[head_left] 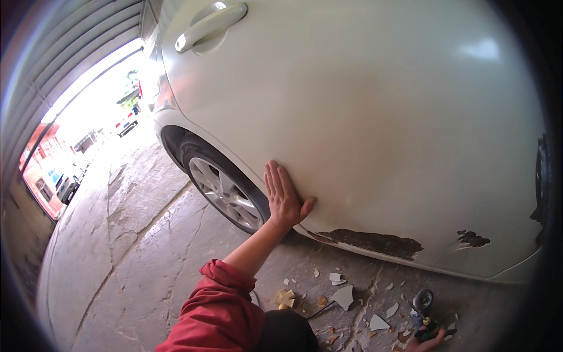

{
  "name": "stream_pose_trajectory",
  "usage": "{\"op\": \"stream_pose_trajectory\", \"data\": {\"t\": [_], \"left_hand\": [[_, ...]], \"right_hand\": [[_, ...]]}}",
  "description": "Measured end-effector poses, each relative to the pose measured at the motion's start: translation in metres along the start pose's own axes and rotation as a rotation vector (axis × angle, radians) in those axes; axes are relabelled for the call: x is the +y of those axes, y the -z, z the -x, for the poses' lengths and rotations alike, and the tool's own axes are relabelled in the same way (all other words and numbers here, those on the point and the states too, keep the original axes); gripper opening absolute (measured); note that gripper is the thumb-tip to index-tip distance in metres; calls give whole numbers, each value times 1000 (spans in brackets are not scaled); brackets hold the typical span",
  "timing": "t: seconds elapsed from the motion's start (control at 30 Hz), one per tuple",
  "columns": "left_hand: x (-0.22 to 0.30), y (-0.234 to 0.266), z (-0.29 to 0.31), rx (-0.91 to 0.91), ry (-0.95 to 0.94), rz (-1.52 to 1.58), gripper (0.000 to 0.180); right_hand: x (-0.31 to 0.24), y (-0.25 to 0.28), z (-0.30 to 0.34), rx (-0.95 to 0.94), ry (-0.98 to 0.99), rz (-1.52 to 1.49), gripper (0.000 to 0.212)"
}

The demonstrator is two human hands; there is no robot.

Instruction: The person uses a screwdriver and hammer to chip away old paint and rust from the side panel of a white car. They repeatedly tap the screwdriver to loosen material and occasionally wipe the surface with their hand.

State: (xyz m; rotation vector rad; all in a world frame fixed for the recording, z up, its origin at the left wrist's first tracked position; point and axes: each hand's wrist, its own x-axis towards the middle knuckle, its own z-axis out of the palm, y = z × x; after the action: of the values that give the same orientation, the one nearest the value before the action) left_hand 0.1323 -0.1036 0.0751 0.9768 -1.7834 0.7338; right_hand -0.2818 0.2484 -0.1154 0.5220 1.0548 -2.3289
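Observation:
My left hand lies flat against the white car door, close to the rear wheel. Its fingers are stretched upward and the thumb points out to the right. My right hand is low at the bottom right, only partly in view. Its fingers wrap round a grinder-like tool with a round dark disc, held just above the floor. Along the door's lower edge runs a long dark patch of bared surface. A smaller dark patch sits to its right.
Broken white flakes and brownish bits are scattered over the cracked concrete floor. A yellowish lump lies near my knee. The door handle juts out at upper left. Beyond, a bright opening shows parked vehicles.

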Motion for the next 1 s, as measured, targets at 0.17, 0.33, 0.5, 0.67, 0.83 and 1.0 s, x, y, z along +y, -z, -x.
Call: {"op": "stream_pose_trajectory", "data": {"t": [0.17,0.33,0.5,0.67,0.83,1.0], "left_hand": [[-1,-10,15,6,9,16,108],[15,-11,31,-61,63,73,111],[43,8,16,-133,101,144,118],[77,18,-68,-36,-147,137,112],[150,2,-99,53,-283,143,102],[185,-26,-39,8,-516,98,94]], "right_hand": [[2,-9,8,-12,-39,17,25],[1,-32,34,125,-91,-3,28],[-2,-38,51,-41,35,20,30],[-8,-34,49,-9,39,-24,32],[-15,-35,54,-22,23,-147,23],[-26,-40,63,-18,71,-181,23]]}}
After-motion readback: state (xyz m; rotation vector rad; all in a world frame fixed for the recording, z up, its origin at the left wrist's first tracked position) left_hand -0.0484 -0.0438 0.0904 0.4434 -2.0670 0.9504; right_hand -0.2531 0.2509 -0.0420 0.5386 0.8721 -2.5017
